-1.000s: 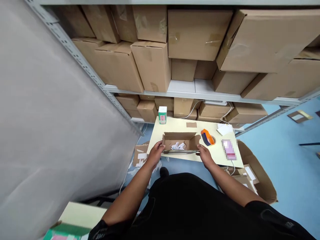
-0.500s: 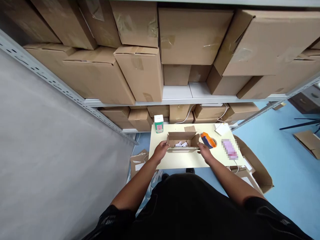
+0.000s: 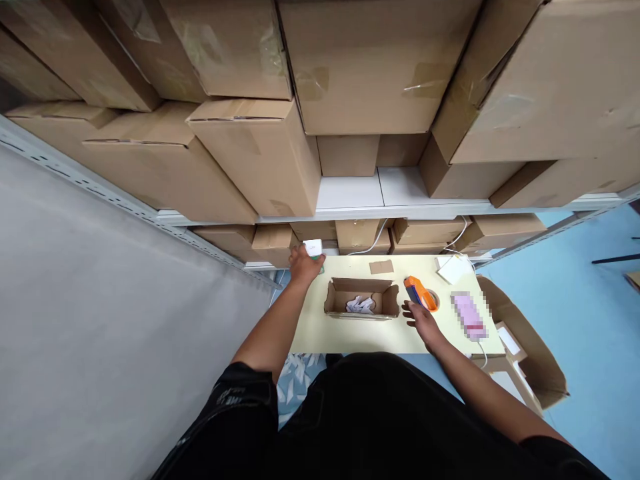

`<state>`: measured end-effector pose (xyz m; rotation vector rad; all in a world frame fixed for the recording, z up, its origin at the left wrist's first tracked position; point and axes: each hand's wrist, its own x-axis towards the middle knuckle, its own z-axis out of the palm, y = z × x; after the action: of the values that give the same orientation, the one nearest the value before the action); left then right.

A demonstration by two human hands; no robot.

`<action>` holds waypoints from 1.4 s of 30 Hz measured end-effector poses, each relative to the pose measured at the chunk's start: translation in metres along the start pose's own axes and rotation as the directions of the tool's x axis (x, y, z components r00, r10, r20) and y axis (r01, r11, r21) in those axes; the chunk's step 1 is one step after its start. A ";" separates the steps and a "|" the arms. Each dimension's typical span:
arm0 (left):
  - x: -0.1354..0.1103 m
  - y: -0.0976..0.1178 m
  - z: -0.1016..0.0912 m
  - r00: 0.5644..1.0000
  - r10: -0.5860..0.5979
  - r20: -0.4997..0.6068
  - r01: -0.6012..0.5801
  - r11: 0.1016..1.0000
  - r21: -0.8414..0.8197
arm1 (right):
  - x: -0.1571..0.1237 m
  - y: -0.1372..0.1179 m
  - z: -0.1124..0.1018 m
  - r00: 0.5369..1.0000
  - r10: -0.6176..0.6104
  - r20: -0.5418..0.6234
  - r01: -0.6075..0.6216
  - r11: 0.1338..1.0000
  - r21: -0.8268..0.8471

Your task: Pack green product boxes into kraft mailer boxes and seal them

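Left hand (image 3: 305, 265), fingers round the small box (image 3: 313, 247) at ten o'clock from the carton (image 3: 361, 285), should grip evenly; right hand (image 3: 423, 321), fingers released, can steady the carton

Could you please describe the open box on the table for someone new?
Before the shelf of cartons stands a pale yellow table. Near its middle, between the left hand and right hand, sits a long cardboard box. Unlike the shelved cartons, its top is open, showing white scraps.
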<state>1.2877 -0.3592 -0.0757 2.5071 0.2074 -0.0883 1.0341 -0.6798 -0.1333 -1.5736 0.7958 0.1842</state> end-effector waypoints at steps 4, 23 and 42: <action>0.021 0.012 0.023 0.996 -0.077 0.038 0.071 0.987 0.144 | 0.000 -0.008 0.001 1.000 -0.017 0.010 0.017 0.999 -0.030; 0.008 -0.029 -0.047 0.954 -0.226 -0.198 0.036 0.740 -0.671 | -0.027 -0.056 -0.006 0.972 -0.175 -0.159 0.178 0.984 0.005; -0.123 0.000 -0.008 0.942 0.109 0.316 0.029 0.915 -0.403 | -0.018 -0.088 0.041 0.989 -0.137 0.055 0.147 0.904 -0.401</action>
<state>1.1665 -0.3706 -0.0557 2.0426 0.0264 -0.4085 1.0853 -0.6384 -0.0599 -2.0103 0.6440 0.2755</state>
